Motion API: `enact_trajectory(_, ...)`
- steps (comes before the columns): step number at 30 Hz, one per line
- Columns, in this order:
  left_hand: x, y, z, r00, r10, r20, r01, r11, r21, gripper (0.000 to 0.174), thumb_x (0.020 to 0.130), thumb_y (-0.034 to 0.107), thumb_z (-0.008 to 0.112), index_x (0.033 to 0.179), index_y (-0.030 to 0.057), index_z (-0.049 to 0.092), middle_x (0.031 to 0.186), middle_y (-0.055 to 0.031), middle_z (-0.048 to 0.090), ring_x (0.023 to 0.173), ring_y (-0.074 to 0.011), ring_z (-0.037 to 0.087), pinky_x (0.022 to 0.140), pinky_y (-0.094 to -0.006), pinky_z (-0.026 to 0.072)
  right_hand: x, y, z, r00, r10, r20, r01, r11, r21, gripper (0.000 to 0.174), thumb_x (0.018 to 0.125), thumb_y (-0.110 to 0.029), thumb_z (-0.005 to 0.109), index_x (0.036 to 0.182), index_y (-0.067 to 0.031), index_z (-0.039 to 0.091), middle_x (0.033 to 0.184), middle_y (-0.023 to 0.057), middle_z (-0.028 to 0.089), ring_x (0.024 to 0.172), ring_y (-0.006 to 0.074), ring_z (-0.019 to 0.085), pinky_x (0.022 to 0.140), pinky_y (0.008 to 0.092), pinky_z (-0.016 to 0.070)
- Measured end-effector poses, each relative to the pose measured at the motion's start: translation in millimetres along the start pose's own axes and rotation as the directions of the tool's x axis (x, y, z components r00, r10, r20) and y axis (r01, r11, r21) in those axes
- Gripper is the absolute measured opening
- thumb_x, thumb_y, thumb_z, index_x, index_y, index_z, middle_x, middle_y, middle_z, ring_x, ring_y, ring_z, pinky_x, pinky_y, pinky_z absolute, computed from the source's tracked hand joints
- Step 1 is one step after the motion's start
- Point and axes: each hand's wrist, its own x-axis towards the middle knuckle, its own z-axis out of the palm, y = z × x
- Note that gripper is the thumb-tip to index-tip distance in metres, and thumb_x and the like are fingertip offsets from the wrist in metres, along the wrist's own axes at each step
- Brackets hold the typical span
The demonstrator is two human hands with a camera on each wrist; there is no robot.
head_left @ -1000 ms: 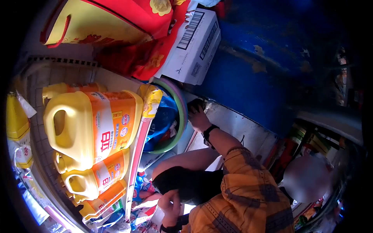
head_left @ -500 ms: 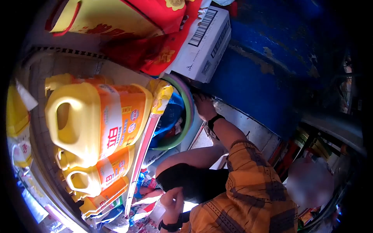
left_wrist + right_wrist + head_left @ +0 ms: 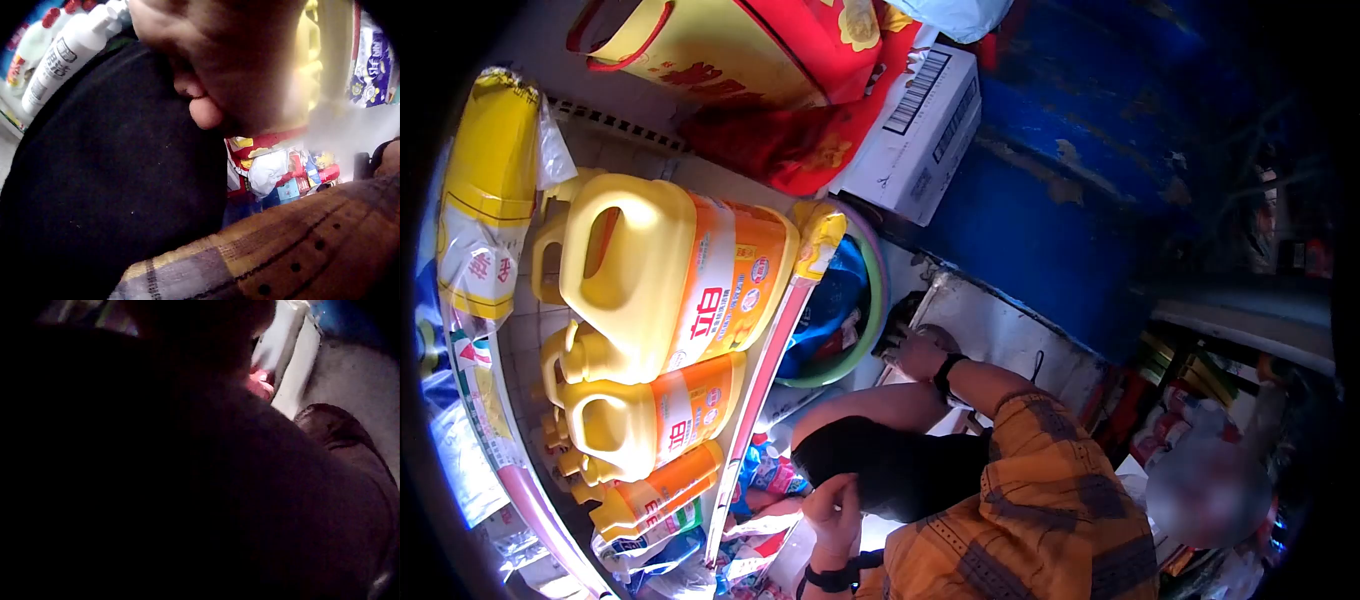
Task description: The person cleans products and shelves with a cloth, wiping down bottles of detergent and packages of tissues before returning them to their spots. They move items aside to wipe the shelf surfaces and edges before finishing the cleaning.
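In the head view my right hand (image 3: 920,352) reaches down beside the green-rimmed basin (image 3: 878,285), its fingers next to a dark thing (image 3: 905,312) at the foot of a white panel (image 3: 1000,335). I cannot tell whether those fingers grip anything. The right wrist view is mostly black, with a small red thing (image 3: 262,384) by a white edge. My left hand (image 3: 832,512) hovers by the black shorts (image 3: 900,465), its fingers loosely curled and holding nothing. The left wrist view shows a fingertip (image 3: 205,114) of it over the dark cloth.
Large yellow detergent jugs (image 3: 635,270) fill the shelf at left, behind a pink shelf edge (image 3: 765,390). A white carton (image 3: 915,140) and a red gift bag (image 3: 800,130) sit above the basin. Blue peeling metal (image 3: 1050,230) stands beyond. White bottles (image 3: 62,59) are near the leg.
My right hand has reached toward the carton's base, then drawn back from it toward the leg. The view has shifted, bringing a yellow packet at left further in. The left hand stays by the shorts.
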Motion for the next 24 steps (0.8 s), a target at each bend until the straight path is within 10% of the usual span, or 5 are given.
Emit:
enact_trajectory(3, -2, 2, -6, 0.991, -0.129, 0.041, 0.133, 0.987, -0.091, 0.013, 0.082, -0.005, 0.064, 0.093, 0.0017, 0.067, 0.061, -0.0043, 0.061, 0.05, -0.0093, 0.058, 0.049, -0.0217, 0.0438, 23, 0, -59, 0.958, 0.037, 0.285, -0.031, 0.999, -0.023, 0.03, 0.09, -0.02, 0.048, 0.114, -0.0124, 0.064, 0.104, 0.0057, 0.069, 0.117, 0.0266, 0.056, 0.109, 0.0659, 0.0184)
enact_trajectory(5, 1, 1, -7, 0.992, -0.095, 0.081, 0.099, 0.994, -0.049, 0.013, 0.082, -0.005, 0.064, 0.093, 0.0016, 0.067, 0.061, -0.0047, 0.062, 0.049, -0.0099, 0.059, 0.048, -0.0218, 0.0441, 27, 29, -42, 0.976, 0.037, -0.216, -0.062, 0.992, -0.111, 0.034, 0.088, -0.019, 0.05, 0.118, -0.0108, 0.062, 0.111, 0.0077, 0.066, 0.117, 0.0253, 0.055, 0.109, 0.0635, 0.0207)
enact_trajectory(9, 5, -2, -5, 0.993, -0.086, 0.086, 0.092, 0.994, -0.067, 0.014, 0.081, -0.006, 0.064, 0.093, 0.0019, 0.067, 0.06, -0.0044, 0.062, 0.047, -0.0102, 0.058, 0.047, -0.0221, 0.0436, 30, 74, -49, 0.904, 0.1, -0.416, -0.226, 0.937, -0.266, 0.037, 0.086, -0.016, 0.05, 0.12, -0.0066, 0.061, 0.121, 0.0093, 0.061, 0.118, 0.0245, 0.053, 0.106, 0.0553, 0.0304)
enact_trajectory(19, 2, -5, -3, 0.996, -0.072, 0.06, 0.078, 0.991, -0.113, 0.012, 0.083, -0.004, 0.065, 0.093, 0.0019, 0.068, 0.06, -0.0031, 0.06, 0.05, -0.0084, 0.057, 0.047, -0.0213, 0.0421, 3, 41, -59, 0.936, 0.271, -0.223, -0.348, 0.8, -0.489, 0.022, 0.081, -0.011, 0.052, 0.094, -0.0016, 0.066, 0.091, 0.0136, 0.063, 0.09, 0.0283, 0.059, 0.078, 0.0408, 0.0467)
enact_trajectory(24, 2, -7, -3, 1.0, 0.018, -0.006, -0.018, 0.997, -0.08, 0.012, 0.084, -0.003, 0.065, 0.095, 0.0019, 0.067, 0.062, -0.0022, 0.06, 0.051, -0.0068, 0.054, 0.048, -0.021, 0.039, -2, 18, -68, 0.966, 0.202, 0.161, -0.199, 0.979, -0.04, 0.02, 0.083, -0.013, 0.055, 0.094, -0.0045, 0.07, 0.102, 0.0183, 0.067, 0.099, 0.0349, 0.064, 0.083, 0.0448, 0.0513)
